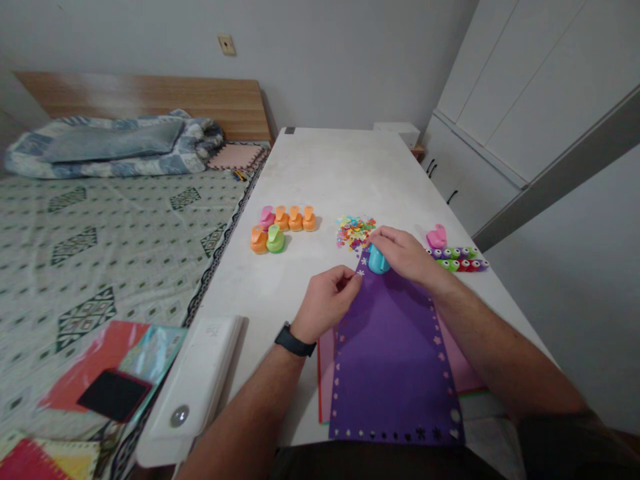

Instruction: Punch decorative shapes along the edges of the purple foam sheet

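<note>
A purple foam or paper sheet (393,353) lies on the table in front of me, with small flower and dot shapes cut along its edges. My left hand (327,300) pinches its left edge close to the far corner. My right hand (403,255) is closed around a blue craft punch (379,262), which sits at the sheet's far edge beside two flower-shaped holes. Fingers partly cover the punch. Beneath the purple sheet, a pink sheet (326,380) shows on both sides. A pile of colourful punched-out paper shapes (356,231) lies just beyond the punch.
Several orange, pink and green craft punches (295,219) stand left on the white table (325,167). A pink punch (437,237) and rows of small punches (457,260) are at right. A long white device (197,380) lies front left. Beside the table, a bed holds a black phone (115,395).
</note>
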Demonstrator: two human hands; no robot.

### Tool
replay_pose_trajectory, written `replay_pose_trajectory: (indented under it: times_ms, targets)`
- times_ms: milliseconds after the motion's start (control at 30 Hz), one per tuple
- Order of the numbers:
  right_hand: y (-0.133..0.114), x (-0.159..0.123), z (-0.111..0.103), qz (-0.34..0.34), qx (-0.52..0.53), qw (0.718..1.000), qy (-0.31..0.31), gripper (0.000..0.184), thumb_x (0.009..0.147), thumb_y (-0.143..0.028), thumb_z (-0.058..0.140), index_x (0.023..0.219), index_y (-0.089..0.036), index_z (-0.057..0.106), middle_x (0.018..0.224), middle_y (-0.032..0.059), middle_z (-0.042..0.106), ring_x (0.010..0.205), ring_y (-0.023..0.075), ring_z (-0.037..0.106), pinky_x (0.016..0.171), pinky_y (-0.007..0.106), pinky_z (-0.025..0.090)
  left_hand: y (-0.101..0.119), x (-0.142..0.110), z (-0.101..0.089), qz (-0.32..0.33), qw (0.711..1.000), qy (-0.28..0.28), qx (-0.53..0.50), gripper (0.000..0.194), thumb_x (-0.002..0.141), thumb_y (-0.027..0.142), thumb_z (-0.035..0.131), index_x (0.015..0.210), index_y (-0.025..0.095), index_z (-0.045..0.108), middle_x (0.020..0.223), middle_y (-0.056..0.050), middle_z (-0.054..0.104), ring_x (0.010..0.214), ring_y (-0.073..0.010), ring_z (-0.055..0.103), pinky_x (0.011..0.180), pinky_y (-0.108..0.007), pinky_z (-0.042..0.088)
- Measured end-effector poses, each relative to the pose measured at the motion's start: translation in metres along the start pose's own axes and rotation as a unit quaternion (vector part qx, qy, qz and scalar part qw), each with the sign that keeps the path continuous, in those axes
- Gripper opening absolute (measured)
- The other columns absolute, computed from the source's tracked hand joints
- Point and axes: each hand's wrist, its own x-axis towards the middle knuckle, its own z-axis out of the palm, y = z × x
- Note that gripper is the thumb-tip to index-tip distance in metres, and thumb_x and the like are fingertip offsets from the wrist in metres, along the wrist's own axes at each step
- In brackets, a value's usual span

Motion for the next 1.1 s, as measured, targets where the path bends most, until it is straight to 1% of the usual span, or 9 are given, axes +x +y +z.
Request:
replay_pose_trajectory:
  times_ms: [733, 967, 1100]
  targets:
    - [-0.0013, -0.0012, 0.0026, -0.002, -0.004, 1.000, 0.009, 0.034, 0.098, -0.048, 0.048, 0.088, -0.021, 0.067, 0.077, 0.0006, 0.065, 0.070, 0.0161, 0.056, 0.063, 0.028, 0.039, 0.0017, -0.0006, -0.0003, -0.008, 1.000, 0.001, 0.014, 0.032, 0.096, 0.046, 0.056, 0.083, 0.018, 0.066, 0.069, 0.002, 0.061, 0.062, -0.0109, 0.051, 0.058, -0.024, 0.037]
    - [-0.0042, -0.0032, 0.0045, -0.012, -0.016, 1.000, 0.009, 0.040, 0.098, -0.053, 0.045, 0.086, -0.021, 0.066, 0.073, 0.0008, 0.063, 0.067, 0.0161, 0.054, 0.060, 0.028, 0.036, 0.0011, -0.0004, 0.0002, 0.000, 1.000, 0.001, 0.018, 0.032, 0.096, 0.046, 0.056, 0.084, 0.018, 0.066, 0.069, 0.003, 0.060, 0.062, -0.0107, 0.049, 0.058, -0.024, 0.036]
    - [-0.0061, -0.0040, 0.0062, -0.020, -0.033, 0.999, 0.026, 0.043, 0.099, -0.053, 0.042, 0.083, -0.020, 0.065, 0.069, 0.0006, 0.061, 0.064, 0.0162, 0.052, 0.059, 0.028, 0.034, 0.0011, -0.0009, 0.0002, 0.004, 1.000, 0.003, 0.016, 0.032, 0.096, 0.046, 0.055, 0.083, 0.019, 0.066, 0.067, 0.003, 0.059, 0.061, -0.0104, 0.048, 0.057, -0.023, 0.036]
